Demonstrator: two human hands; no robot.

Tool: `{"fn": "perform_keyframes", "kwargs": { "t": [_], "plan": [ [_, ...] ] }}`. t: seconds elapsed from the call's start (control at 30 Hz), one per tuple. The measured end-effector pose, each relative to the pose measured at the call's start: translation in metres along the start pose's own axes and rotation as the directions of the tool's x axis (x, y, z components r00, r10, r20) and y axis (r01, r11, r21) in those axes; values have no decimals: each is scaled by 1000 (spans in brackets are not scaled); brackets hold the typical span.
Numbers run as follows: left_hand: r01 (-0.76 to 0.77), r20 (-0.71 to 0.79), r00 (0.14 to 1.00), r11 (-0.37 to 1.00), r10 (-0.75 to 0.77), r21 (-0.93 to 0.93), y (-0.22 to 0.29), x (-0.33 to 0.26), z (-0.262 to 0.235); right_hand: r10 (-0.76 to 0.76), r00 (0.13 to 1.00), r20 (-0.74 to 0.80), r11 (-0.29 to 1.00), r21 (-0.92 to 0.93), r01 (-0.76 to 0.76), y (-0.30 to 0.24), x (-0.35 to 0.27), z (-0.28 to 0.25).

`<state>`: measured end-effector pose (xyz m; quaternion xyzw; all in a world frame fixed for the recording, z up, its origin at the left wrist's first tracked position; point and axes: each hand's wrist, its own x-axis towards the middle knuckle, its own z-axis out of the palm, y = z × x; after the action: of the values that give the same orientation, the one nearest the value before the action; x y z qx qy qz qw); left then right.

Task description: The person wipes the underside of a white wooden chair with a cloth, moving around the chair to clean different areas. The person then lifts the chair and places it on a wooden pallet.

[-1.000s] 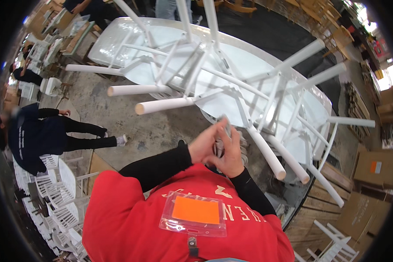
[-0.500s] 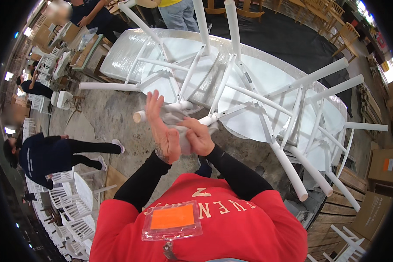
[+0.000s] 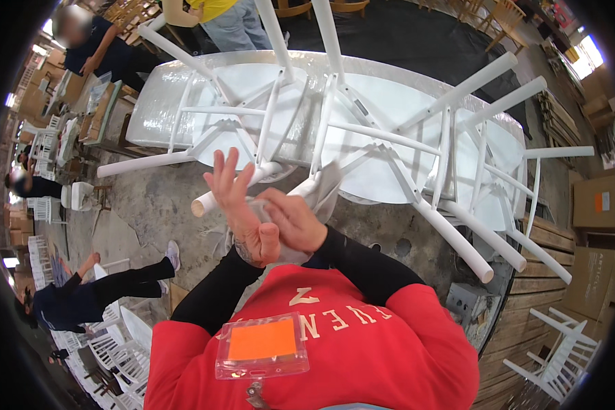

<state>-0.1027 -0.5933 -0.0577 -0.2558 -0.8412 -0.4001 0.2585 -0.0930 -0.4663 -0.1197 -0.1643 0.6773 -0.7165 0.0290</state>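
Observation:
My left hand [image 3: 242,215] is raised with its fingers stretched and spread, palm toward my right hand. Beside its wrist and palm, my right hand [image 3: 295,222] is closed on a thin, pale, blurred cloth [image 3: 329,186]; whether this is a glove I cannot tell. Just beyond both hands, white chairs lie upside down on a plastic-wrapped table [image 3: 147,116], legs pointing up and outward. A left chair [image 3: 236,85], a middle chair [image 3: 369,102] and a right chair [image 3: 485,198] show. One leg of the left chair ends close to my left hand.
A person in dark clothes [image 3: 72,301] is at the left, near several white chairs [image 3: 116,348]. Across the table stand a person in yellow [image 3: 225,24] and another in dark clothes [image 3: 106,51]. Cardboard boxes [image 3: 591,205], wooden planks [image 3: 519,294] and a white chair [image 3: 557,359] occupy the right.
My left fingers have spread wider. The pale cloth now sticks out to the right of my right hand. The view has shifted, and the person at the left has an arm stretched out.

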Motion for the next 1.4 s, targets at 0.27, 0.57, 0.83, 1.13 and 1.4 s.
{"fn": "perform_keyframes", "kwargs": {
  "t": [0.27,0.57,0.83,1.13,1.4],
  "plan": [
    [-20,27,999,994,23,-111,11,23,20,107,963,-247,910,-365,-195,121,12,-68],
    [62,106,993,994,-52,-93,11,21,12,179,812,-555,932,361,41,18,36,-60],
    [199,178,968,972,-175,-126,18,23,6,85,386,-918,849,270,454,-58,239,-208],
    [466,171,879,879,-446,-100,33,26,3,-289,858,-424,951,-233,205,74,263,-274],
    [563,223,788,818,-574,120,36,14,3,-451,820,-353,882,-317,348,24,291,-257]
  ]
}}
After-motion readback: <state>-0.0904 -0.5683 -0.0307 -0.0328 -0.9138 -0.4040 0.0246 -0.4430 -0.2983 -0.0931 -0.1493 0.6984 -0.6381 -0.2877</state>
